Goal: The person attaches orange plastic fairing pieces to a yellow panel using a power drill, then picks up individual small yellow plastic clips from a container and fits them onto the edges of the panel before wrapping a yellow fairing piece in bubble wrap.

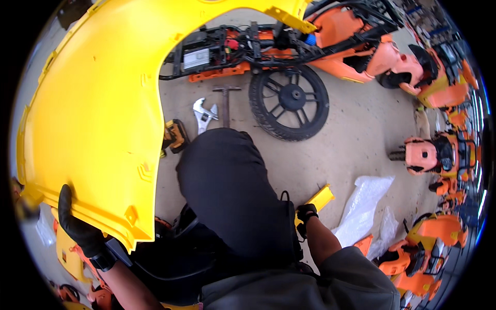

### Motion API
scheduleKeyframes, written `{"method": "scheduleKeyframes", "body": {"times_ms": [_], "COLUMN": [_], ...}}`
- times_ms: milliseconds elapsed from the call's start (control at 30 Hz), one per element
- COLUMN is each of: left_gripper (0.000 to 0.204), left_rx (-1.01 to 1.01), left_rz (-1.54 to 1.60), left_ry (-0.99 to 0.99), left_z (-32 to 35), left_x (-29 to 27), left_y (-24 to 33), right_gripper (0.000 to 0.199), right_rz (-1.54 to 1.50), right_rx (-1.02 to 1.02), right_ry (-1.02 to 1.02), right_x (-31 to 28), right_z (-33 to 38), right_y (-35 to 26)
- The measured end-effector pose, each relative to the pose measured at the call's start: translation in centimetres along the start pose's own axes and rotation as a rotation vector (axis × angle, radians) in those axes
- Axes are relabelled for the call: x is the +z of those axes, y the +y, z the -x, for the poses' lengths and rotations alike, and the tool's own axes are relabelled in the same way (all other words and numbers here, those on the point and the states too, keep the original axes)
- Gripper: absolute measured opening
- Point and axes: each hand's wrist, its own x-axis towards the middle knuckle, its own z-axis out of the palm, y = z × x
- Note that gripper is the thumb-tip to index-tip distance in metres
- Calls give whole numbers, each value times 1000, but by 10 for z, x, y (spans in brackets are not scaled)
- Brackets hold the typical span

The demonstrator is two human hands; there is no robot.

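Note:
A large curved yellow scooter body panel (98,103) fills the upper left, its ribbed inner face with moulded clips toward me. My left hand (82,230), in a black glove, is closed on its lower edge; the thumb lies on the inner face and the other fingers are hidden. Down by my right side, my gloved right hand (308,214) is closed around a smaller yellow plastic piece (322,198), which shows on both sides of the glove. My dark-trousered knee is between the two hands.
Beyond my knee lie an adjustable wrench (204,114), a hammer (226,106) and a yellow-black power tool (176,135). A spoked wheel (292,101) rests near a stripped scooter frame (248,49). Bubble wrap (364,206) is at right, with several orange scooters (421,155) farther off.

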Motion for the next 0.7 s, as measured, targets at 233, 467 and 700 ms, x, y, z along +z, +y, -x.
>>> {"method": "scheduleKeyframes", "body": {"times_ms": [233, 467, 700], "left_gripper": [37, 34, 27], "left_rx": [-416, -334, -98], "left_rz": [507, 133, -196], "left_ry": [200, 257, 301], "left_z": [16, 42, 92], "left_x": [-63, -117, -150], "left_y": [-21, -29, -10], "right_gripper": [23, 22, 22], "right_rz": [-1218, -477, -452], "right_rx": [662, -93, -732], "right_ry": [148, 729, 957], "right_x": [-8, -193, -372], "right_z": [-4, 62, 127], "right_y": [6, -6, -124]}}
